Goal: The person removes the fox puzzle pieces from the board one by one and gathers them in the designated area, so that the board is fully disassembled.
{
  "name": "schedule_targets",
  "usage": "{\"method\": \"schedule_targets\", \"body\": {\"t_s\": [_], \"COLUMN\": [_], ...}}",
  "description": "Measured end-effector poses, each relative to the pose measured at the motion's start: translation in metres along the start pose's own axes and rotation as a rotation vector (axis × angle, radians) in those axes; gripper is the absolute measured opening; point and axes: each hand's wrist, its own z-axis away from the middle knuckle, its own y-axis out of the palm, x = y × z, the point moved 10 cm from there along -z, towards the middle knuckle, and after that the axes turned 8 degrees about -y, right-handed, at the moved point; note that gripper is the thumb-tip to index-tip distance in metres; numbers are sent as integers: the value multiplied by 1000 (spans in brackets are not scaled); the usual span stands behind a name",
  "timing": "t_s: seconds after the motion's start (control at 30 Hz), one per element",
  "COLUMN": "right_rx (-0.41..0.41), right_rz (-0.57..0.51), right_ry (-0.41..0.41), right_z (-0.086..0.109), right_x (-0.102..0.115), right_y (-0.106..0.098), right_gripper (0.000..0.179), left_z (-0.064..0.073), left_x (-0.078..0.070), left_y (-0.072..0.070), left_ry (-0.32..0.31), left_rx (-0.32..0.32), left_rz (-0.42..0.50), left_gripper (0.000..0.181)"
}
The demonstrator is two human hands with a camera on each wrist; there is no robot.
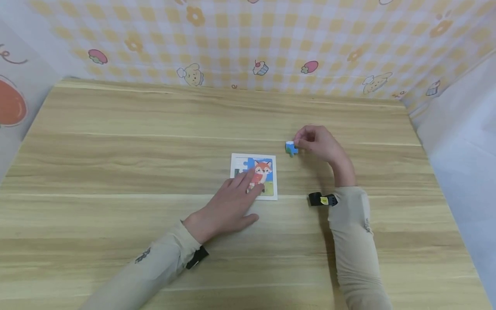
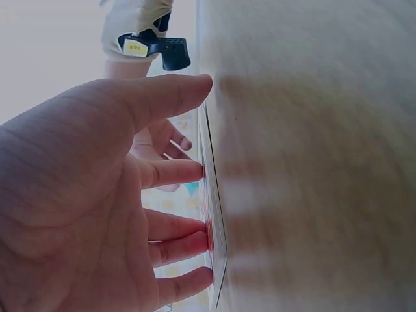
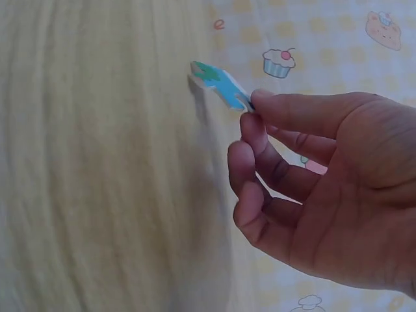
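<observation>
A small fox jigsaw puzzle point(image 1: 274, 181) in a white frame lies on the wooden table, its left part showing a pale bare area. Fingertips of my left hand point(image 1: 228, 206) rest on the puzzle, fingers extended and thumb held apart; the left wrist view shows them touching the thin board point(image 2: 218, 240). To the upper right of the frame, my right hand point(image 1: 321, 144) pinches a blue and green puzzle piece point(image 1: 291, 148) between thumb and index finger. Seen from the right wrist, the piece point(image 3: 223, 86) is held by one edge, above the table.
Wood-grain table point(image 1: 116, 172) surrounds the puzzle on all sides. Behind its far edge hangs a yellow checked cloth point(image 1: 232, 43) with cartoon prints. Black wrist straps with a camera mount point(image 1: 319, 199) sit on both sleeves.
</observation>
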Motion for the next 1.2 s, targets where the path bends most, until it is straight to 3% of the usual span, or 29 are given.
{"method": "schedule_targets", "body": {"t_s": [0.27,0.5,0.77,1.2], "right_rx": [39,19,-6,1], "right_rz": [84,143,162,197], "right_ry": [25,26,70,51], "right_z": [-2,-4,-3,-3], "right_x": [-5,-6,-8,-5], "right_y": [6,6,5,7], "right_gripper": [15,11,11,10], "left_z": [0,0,0,0], "left_x": [0,1,1,0], "left_y": [0,0,0,-3], "left_ry": [6,2,0,7], "left_rx": [-5,-8,-5,-12], "left_rz": [1,-1,-3,5], "left_gripper": [65,65,64,60]}}
